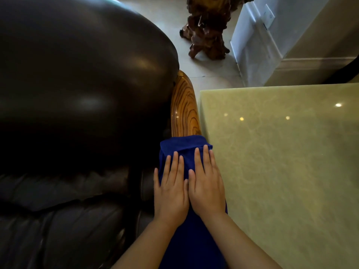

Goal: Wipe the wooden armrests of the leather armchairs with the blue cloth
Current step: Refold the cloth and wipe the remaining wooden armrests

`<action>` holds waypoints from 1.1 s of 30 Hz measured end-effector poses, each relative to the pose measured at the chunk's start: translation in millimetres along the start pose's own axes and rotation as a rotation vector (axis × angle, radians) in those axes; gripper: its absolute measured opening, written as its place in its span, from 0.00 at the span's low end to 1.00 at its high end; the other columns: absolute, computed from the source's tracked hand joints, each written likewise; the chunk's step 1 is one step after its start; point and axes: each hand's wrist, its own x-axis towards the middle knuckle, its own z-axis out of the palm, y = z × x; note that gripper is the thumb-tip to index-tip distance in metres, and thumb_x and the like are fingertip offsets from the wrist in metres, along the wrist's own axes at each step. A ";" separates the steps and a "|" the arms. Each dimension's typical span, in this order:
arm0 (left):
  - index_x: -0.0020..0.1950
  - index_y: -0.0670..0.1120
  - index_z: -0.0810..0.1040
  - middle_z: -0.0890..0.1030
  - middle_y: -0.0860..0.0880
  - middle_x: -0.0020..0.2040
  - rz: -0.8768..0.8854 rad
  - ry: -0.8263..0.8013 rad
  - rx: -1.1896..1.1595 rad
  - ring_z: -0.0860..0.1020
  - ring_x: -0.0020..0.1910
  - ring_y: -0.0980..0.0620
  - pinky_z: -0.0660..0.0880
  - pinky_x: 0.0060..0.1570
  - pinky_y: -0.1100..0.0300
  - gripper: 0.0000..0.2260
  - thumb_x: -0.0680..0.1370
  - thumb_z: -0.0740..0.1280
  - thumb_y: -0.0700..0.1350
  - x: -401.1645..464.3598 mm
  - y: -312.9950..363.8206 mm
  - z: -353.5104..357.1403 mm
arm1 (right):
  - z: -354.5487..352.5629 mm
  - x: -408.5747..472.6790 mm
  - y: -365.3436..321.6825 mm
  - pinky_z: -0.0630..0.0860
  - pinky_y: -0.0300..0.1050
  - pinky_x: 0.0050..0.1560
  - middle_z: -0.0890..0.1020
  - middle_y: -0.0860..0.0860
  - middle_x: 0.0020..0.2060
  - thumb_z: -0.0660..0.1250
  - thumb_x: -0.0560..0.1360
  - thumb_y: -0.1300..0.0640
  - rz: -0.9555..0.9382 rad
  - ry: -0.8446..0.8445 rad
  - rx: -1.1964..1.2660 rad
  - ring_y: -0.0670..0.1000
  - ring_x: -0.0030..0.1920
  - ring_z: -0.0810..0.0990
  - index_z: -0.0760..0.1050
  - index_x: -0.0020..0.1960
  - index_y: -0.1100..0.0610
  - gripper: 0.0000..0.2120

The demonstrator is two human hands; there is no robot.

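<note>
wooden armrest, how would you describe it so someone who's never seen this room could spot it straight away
Start at the big dark brown leather armchair filling the left of the view. Along its right edge, squeezed against the pale green polished stone table, runs a narrow glossy wooden armrest. Its bold dark-striped orange grain marks it out, and both hands press a blue cloth over its near end.

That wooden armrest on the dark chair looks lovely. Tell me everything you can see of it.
The wooden armrest is a glossy, rounded strip of golden-brown wood with bold dark grain swirls. It runs along the right side of the dark leather armchair, close beside a pale green stone table. Its near part is hidden under the blue cloth, which the left hand and right hand press flat; the far part lies bare.
</note>
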 end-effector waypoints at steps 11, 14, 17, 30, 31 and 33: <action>0.71 0.53 0.32 0.33 0.57 0.73 0.054 0.033 -0.121 0.33 0.72 0.59 0.40 0.73 0.56 0.25 0.79 0.42 0.52 114.9 -1.1 -15.5 | -1.4 112.2 -0.3 0.44 0.41 0.74 0.44 0.51 0.76 0.47 0.80 0.52 -0.023 -0.049 0.110 0.47 0.75 0.41 0.41 0.74 0.56 0.26; 0.71 0.53 0.34 0.35 0.58 0.73 0.071 0.061 -0.164 0.34 0.72 0.61 0.40 0.71 0.59 0.25 0.80 0.45 0.51 137.8 -2.3 -17.2 | 0.4 136.9 -0.3 0.42 0.40 0.72 0.46 0.52 0.76 0.46 0.80 0.53 -0.028 -0.046 0.135 0.48 0.75 0.42 0.42 0.74 0.56 0.25; 0.74 0.50 0.39 0.38 0.57 0.74 0.075 0.079 -0.190 0.37 0.72 0.61 0.44 0.71 0.59 0.25 0.80 0.46 0.49 156.2 -2.5 -18.3 | 1.4 155.7 1.3 0.43 0.42 0.74 0.47 0.51 0.76 0.45 0.81 0.54 -0.008 -0.051 0.190 0.48 0.75 0.42 0.43 0.75 0.56 0.24; 0.75 0.47 0.40 0.39 0.50 0.77 0.183 -0.177 -0.134 0.40 0.75 0.55 0.42 0.70 0.61 0.30 0.80 0.55 0.48 158.2 -17.2 -47.9 | -43.8 157.0 42.8 0.52 0.36 0.69 0.53 0.43 0.75 0.60 0.77 0.58 -0.065 -0.447 0.502 0.38 0.71 0.52 0.51 0.74 0.46 0.30; 0.75 0.47 0.40 0.39 0.50 0.77 0.179 -0.202 -0.127 0.40 0.75 0.54 0.42 0.71 0.60 0.31 0.79 0.56 0.48 160.8 -18.1 -51.2 | -45.8 158.9 43.3 0.52 0.36 0.68 0.53 0.43 0.75 0.61 0.77 0.56 -0.084 -0.474 0.468 0.39 0.72 0.52 0.51 0.74 0.46 0.30; 0.75 0.46 0.42 0.41 0.49 0.77 0.167 -0.236 -0.120 0.42 0.75 0.53 0.44 0.72 0.59 0.33 0.78 0.60 0.47 169.5 -15.8 -58.0 | -46.9 165.3 40.7 0.52 0.36 0.68 0.52 0.44 0.76 0.61 0.77 0.56 -0.100 -0.493 0.434 0.41 0.73 0.52 0.51 0.74 0.47 0.30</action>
